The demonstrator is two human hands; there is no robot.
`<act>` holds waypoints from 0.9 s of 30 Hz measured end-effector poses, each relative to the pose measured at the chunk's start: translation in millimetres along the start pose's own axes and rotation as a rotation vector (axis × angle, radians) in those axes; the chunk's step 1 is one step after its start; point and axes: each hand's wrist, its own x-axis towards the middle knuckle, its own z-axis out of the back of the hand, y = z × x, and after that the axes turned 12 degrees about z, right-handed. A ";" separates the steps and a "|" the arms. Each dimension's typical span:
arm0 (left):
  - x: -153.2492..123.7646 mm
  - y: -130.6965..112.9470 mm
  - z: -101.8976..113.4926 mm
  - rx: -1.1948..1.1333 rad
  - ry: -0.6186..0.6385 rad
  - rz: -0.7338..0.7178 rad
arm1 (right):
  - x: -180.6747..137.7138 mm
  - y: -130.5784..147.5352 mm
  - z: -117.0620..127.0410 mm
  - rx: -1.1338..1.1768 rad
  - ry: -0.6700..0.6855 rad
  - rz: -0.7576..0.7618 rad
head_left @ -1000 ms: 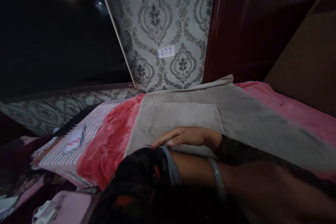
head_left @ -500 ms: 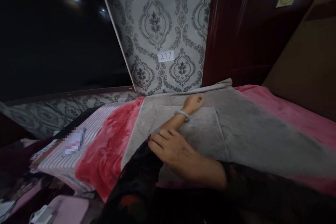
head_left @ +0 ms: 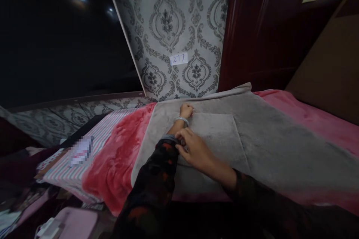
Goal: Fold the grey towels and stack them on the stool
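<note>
My left hand (head_left: 186,111) is curled into a loose fist above the far part of a grey plush cloth (head_left: 269,138). A pale bangle (head_left: 181,120) circles that wrist. Thumb and fingers of my right hand (head_left: 195,148) pinch the cuff of the dark patterned left sleeve (head_left: 169,142), just behind the wrist; a grey inner cuff shows there. Under both arms the grey cloth lies spread out, with a square panel (head_left: 214,130) outlined in its middle.
A red plush blanket (head_left: 112,160) and striped fabric (head_left: 75,168) lie at left, pink cloth (head_left: 273,99) at right. Behind stand a large black screen (head_left: 61,41), a patterned wall (head_left: 168,15) with a paper marked 277 (head_left: 178,59), and a dark red panel (head_left: 258,26). A pink case (head_left: 77,222) sits lower left.
My left arm has drawn back and left. My right hand has gone from lying over the left forearm to pinching the sleeve cuff closer to the wrist.
</note>
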 end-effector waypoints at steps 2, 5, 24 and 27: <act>5.0 2.5 -0.5 -0.008 -0.026 0.008 | -5.6 3.6 -7.2 -0.020 -0.008 -0.014; 12.0 4.9 -0.5 -0.023 -0.063 0.014 | -11.5 7.1 -15.1 -0.065 -0.055 -0.026; 17.9 8.0 7.3 -0.118 -0.052 0.088 | 5.0 19.9 -8.9 -0.090 0.057 -0.052; 12.2 6.9 6.6 -0.149 -0.040 0.104 | 12.1 17.9 -4.8 -0.147 0.114 -0.094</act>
